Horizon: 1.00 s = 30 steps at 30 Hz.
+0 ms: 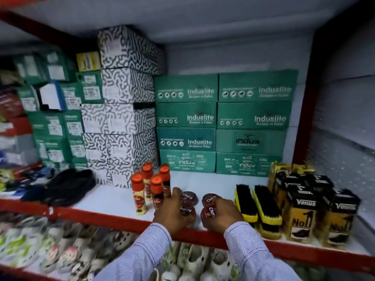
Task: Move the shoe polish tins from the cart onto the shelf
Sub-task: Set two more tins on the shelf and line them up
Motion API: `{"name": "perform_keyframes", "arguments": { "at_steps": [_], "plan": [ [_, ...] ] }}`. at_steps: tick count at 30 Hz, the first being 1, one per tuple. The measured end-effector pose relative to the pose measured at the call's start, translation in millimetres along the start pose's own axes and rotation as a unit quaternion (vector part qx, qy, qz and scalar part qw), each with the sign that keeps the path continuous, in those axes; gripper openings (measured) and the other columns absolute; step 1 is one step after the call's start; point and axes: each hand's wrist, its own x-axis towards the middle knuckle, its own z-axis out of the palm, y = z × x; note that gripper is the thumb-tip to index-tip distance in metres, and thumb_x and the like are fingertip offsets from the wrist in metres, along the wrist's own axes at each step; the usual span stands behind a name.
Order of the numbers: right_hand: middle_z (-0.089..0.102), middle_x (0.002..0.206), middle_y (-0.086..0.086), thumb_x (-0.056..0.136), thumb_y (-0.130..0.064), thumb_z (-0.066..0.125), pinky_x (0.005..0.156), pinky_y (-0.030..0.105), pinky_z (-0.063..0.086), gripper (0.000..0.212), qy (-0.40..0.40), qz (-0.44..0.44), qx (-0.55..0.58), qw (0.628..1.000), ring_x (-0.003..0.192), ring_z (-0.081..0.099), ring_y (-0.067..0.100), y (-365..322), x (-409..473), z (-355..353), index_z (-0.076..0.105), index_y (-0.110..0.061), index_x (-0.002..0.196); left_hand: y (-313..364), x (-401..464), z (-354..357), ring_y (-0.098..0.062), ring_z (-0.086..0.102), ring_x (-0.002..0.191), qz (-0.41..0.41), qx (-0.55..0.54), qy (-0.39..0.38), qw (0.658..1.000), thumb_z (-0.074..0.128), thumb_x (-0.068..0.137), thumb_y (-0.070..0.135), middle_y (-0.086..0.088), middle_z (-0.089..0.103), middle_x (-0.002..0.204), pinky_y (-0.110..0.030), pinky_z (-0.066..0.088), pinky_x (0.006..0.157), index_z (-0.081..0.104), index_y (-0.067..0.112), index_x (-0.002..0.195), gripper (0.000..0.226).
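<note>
Shop shelving, head view: white shelf (113, 197) with a red front edge, stacked green Induslite boxes (223, 122) at the back wall. Both hands sit at the shelf's front edge, in front of those boxes. Left hand (172, 213) is wrapped around a front Cherry tin (187, 210), with another tin (188, 196) just behind it. Right hand (222, 214) is curled over its own front tin (209, 212), with a fourth tin (211, 198) behind. Probably setting them down in two short rows so the labels face out, between the polish bottles (151, 188) left of the tins and the shoe brushes (257, 205) right of them.

Hard to read: fingers cover the front tins, so I can't tell whether they rest on the shelf or are stacked on hidden ones. Cart is out of frame. Footwear below the shelf and boxes far left of the Induslite stack are motion-blurred.
</note>
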Motion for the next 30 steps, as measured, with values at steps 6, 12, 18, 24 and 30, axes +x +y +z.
{"name": "perform_keyframes", "arguments": {
  "at_steps": [6, 12, 18, 24, 30],
  "plan": [
    [0.063, 0.131, 0.006, 0.072, -0.041, 0.064, 0.100, 0.030, 0.051, 0.062, -0.018, 0.016, -0.036, 0.999, 0.119, 0.062, 0.028, 4.4, 8.1, 8.5, 0.053, -0.031, 0.132, -11.5, 18.4, 16.1, -0.032, 0.070, 0.101, -0.008, 0.044, -0.034, 0.998, 0.065, 0.058, 0.058, -0.008, 0.071, 0.104, -0.044, 0.061, 0.084, 0.042, 0.022, 0.114, 0.071],
    [0.065, 0.125, 0.010, 0.068, -0.037, 0.072, 0.096, 0.031, 0.052, 0.051, -0.045, 0.009, -0.059, 0.997, 0.117, 0.063, 0.030, 1.1, 25.5, -0.8, 0.065, -0.028, 0.118, -11.3, 41.6, 12.2, -0.024, 0.070, 0.114, 0.049, 0.061, -0.052, 0.996, 0.064, 0.071, 0.042, -0.004, 0.076, 0.118, -0.032, 0.057, 0.096, 0.069, 0.023, 0.117, 0.050],
    [0.066, 0.120, 0.019, 0.080, -0.024, 0.061, 0.094, 0.035, 0.053, 0.032, -0.020, -0.004, -0.047, 0.999, 0.112, 0.064, 0.036, -7.6, 67.1, -3.1, 0.073, -0.020, 0.109, -3.5, 83.6, 22.2, -0.032, 0.054, 0.134, 0.028, 0.087, -0.075, 0.993, 0.066, 0.087, 0.023, -0.017, 0.062, 0.139, -0.036, 0.047, 0.110, 0.059, 0.009, 0.134, 0.049],
    [0.074, 0.114, 0.011, 0.084, -0.022, 0.063, 0.092, 0.031, 0.052, 0.022, -0.095, -0.030, -0.079, 0.992, 0.110, 0.065, 0.031, 1.9, 95.8, 7.6, 0.078, -0.018, 0.101, -14.9, 106.0, 36.0, -0.036, 0.066, 0.112, 0.005, 0.087, -0.131, 0.987, 0.065, 0.085, 0.030, -0.017, 0.072, 0.118, -0.035, 0.056, 0.094, 0.072, 0.012, 0.106, 0.029],
    [0.077, 0.110, 0.004, 0.080, -0.027, 0.069, 0.094, 0.032, 0.054, 0.022, -0.092, -0.055, -0.088, 0.990, 0.104, 0.069, 0.025, 9.6, 104.9, 8.3, 0.080, -0.025, 0.099, -23.9, 116.4, 38.6, -0.033, 0.070, 0.103, 0.011, 0.080, -0.128, 0.989, 0.063, 0.070, 0.047, -0.014, 0.077, 0.105, -0.031, 0.058, 0.088, 0.079, 0.015, 0.099, 0.046]
  ]
}}
